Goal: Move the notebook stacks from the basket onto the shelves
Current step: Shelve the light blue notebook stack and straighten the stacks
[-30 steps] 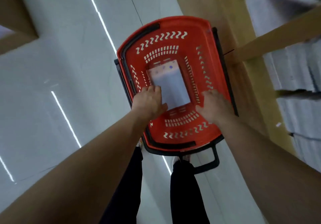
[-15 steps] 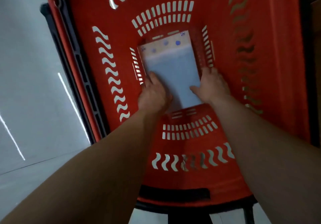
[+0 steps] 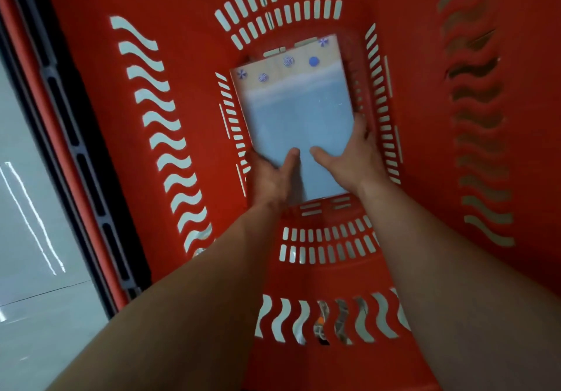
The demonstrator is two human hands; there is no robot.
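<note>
A notebook stack (image 3: 299, 117) with a pale blue cover and a tan strip of blue dots along its far edge lies at the bottom of the red basket (image 3: 188, 65). My left hand (image 3: 271, 175) grips its near left corner, thumb on top and fingers under the edge. My right hand (image 3: 349, 155) clasps its right side, thumb on the cover and fingers down the right edge. Both forearms reach deep into the basket. The shelves are out of view.
The basket's slotted red walls surround both hands closely. Its black rim and handle (image 3: 69, 147) run down the left. Glossy grey floor (image 3: 33, 238) shows to the left of the basket.
The view has dropped much closer into the basket. Both hands went from resting beside the stack to gripping it, thumbs now lying on the cover.
</note>
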